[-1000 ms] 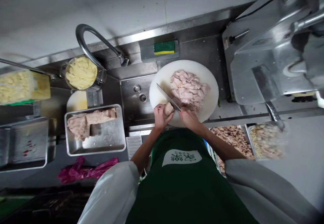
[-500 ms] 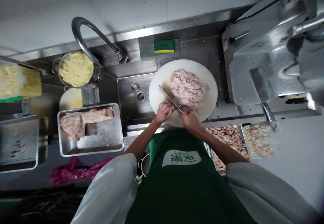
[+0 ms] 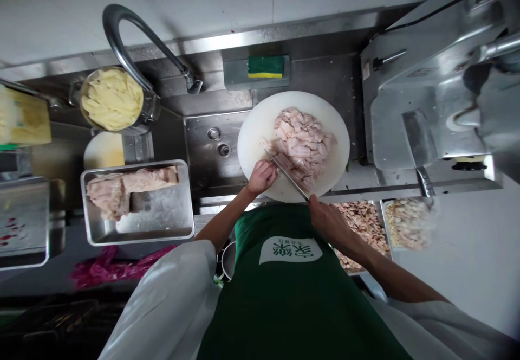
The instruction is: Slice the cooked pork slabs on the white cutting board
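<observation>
A round white cutting board [image 3: 254, 124] lies across the sink edge, with a heap of sliced pale meat [image 3: 304, 137] on its right half. My right hand [image 3: 329, 219] is wrapped round the handle of a long-bladed knife [image 3: 287, 175]. Its blade slants up and left along the near left side of the heap, tip on the board. My left hand [image 3: 262, 177] is closed at the board's near left edge, close beside the blade, its curled fingers on a piece of meat that they mostly hide. A small meat scrap [image 3: 265, 142] lies beyond the knife tip.
Left of the sink [image 3: 203, 162] stands a metal tray [image 3: 162, 216] with large meat pieces [image 3: 122, 189]. Behind it are a pot of yellow slices [image 3: 114, 100] and a curved faucet [image 3: 134, 29]. A sponge [image 3: 265, 67] lies behind the board; a slicing machine [image 3: 390, 94] and cleaver [image 3: 420, 137] are right.
My right hand has drawn the knife back toward me and to the right, so more blade shows. My left hand stays by the blade. The whole view has shifted slightly.
</observation>
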Action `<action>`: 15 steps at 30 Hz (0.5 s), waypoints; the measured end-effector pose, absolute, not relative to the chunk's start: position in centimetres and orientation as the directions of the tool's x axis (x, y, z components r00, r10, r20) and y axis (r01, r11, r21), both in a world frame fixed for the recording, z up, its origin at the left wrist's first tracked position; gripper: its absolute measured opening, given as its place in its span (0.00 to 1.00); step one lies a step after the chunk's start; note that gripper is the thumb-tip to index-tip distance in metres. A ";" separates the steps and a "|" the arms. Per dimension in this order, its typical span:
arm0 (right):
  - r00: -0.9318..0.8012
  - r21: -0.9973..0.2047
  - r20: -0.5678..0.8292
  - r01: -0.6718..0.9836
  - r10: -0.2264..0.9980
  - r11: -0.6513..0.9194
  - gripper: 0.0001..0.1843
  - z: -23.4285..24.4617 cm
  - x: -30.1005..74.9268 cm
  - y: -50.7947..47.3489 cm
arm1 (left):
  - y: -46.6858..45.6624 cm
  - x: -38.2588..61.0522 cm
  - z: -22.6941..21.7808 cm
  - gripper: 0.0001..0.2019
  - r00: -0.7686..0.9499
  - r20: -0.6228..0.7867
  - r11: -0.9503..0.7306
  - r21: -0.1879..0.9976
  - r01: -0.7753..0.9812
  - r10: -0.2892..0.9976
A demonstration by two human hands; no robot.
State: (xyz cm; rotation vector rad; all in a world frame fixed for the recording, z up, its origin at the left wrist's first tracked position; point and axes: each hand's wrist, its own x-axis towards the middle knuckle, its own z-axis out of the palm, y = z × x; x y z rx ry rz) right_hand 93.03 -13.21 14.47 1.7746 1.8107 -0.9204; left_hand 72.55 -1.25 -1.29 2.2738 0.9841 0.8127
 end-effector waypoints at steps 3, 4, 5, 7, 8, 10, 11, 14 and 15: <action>-0.083 -0.155 -0.710 0.987 0.700 -0.040 0.15 14.4 93.2 -13.0 | -1.3 72.6 -1.4 0.07 0.559 0.304 -0.594 0.658 0.463 0.772; -0.086 -0.158 -0.713 0.987 0.696 -0.040 0.15 14.4 93.4 -13.1 | -1.3 72.6 -1.4 0.07 0.557 0.310 -0.595 0.664 0.453 0.771; -0.086 -0.160 -0.721 0.986 0.688 -0.044 0.15 14.5 93.7 -13.3 | -1.3 72.6 -1.4 0.06 0.556 0.320 -0.598 0.671 0.439 0.767; -0.080 -0.161 -0.744 0.985 0.663 -0.062 0.15 14.4 94.1 -13.6 | -1.3 72.6 -1.4 0.05 0.555 0.348 -0.611 0.680 0.406 0.756; -0.080 -0.162 -0.754 0.984 0.652 -0.068 0.15 14.2 94.2 -13.5 | -1.3 72.6 -1.4 0.06 0.552 0.363 -0.618 0.680 0.394 0.751; -0.094 -0.176 -0.756 0.982 0.647 -0.064 0.16 13.4 93.5 -12.1 | -1.3 72.6 -1.4 0.06 0.543 0.379 -0.621 0.685 0.380 0.750; -0.110 -0.192 -0.746 0.980 0.657 -0.054 0.17 12.8 92.7 -10.9 | -1.4 72.6 -1.5 0.06 0.538 0.378 -0.617 0.690 0.379 0.753; -0.140 -0.229 -0.671 0.973 0.728 -0.024 0.20 10.6 90.0 -6.4 | -1.5 72.4 -1.7 0.07 0.545 0.341 -0.595 0.697 0.400 0.766; -0.140 -0.235 -0.648 0.972 0.749 -0.021 0.21 10.2 89.3 -5.1 | -1.6 72.4 -1.9 0.08 0.549 0.332 -0.593 0.694 0.408 0.767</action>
